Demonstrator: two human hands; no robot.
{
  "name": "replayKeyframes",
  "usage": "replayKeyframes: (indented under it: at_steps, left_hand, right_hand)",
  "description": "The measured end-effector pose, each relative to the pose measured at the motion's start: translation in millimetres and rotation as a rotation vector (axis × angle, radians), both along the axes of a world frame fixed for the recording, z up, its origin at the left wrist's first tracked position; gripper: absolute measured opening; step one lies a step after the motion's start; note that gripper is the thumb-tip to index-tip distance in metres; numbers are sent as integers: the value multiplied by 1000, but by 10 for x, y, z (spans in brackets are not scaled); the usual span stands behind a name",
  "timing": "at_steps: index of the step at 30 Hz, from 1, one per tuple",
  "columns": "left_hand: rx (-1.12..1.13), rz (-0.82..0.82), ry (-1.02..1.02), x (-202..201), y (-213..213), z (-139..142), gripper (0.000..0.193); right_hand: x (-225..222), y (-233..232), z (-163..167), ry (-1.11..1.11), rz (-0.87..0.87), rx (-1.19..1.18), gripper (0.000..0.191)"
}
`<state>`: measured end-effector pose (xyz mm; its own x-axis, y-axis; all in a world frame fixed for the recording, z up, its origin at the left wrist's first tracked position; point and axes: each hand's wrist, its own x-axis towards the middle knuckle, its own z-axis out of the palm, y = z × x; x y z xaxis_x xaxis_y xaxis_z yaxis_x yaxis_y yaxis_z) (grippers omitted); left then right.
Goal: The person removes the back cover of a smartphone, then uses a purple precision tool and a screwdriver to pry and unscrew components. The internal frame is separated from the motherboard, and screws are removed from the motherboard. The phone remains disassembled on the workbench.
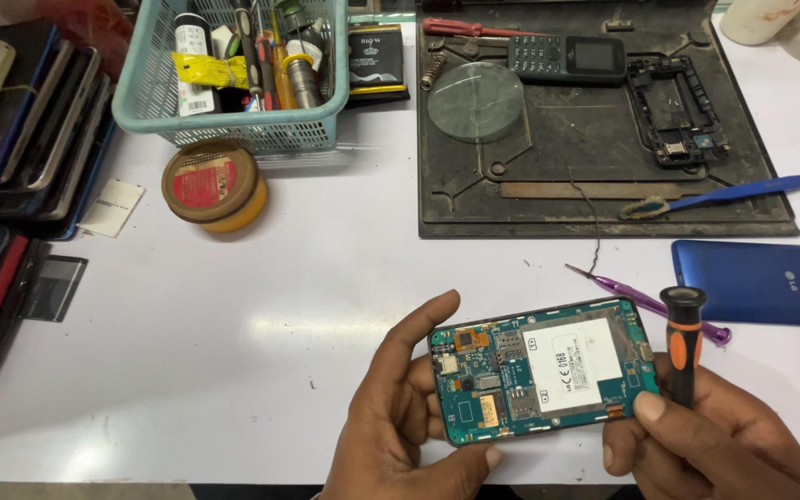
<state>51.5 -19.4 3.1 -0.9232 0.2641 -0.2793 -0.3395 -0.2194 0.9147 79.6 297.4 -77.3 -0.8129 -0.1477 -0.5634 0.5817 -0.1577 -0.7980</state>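
Now my left hand (400,417) grips the opened phone (539,368) at the table's near edge, long axis left-right; right hand (715,435), at its right end, clasps a screwdriver (683,344).

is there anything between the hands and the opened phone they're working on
Nothing visible. The left hand grips the opened phone at its left end and the right hand steadies its right end while also holding a black and orange screwdriver upright beside it.
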Motion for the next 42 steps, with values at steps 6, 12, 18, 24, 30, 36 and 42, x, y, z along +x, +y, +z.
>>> replayKeyframes:
  at_steps: [6, 12, 18, 24, 30, 36, 42]
  left_hand:
    - [35, 16, 11, -3, -1, 27, 105]
    - [46, 5, 12, -6, -8, 24, 102]
    - [40, -10, 19, -8, -14, 25, 98]
    - [35, -20, 23, -8, -23, 40, 97]
    - [17, -16, 30, 8, -19, 33, 98]
    - [215, 29, 18, 8, -19, -52, 82]
    - [206, 37, 62, 16, -45, -115, 70]
  right_hand:
    - [12, -6, -42, 61, -17, 52, 31]
    - [0, 73, -90, 85, 7, 51, 32]
    - [2, 73, -177, 152, -41, 109, 38]
    - [-22, 90, -219, 164, -35, 107, 40]
    - [-24, 144, -258, 215, 2, 78, 38]
    - [-12, 146, -286, 187, -24, 146, 36]
    - [13, 192, -245, 185, 7, 159, 29]
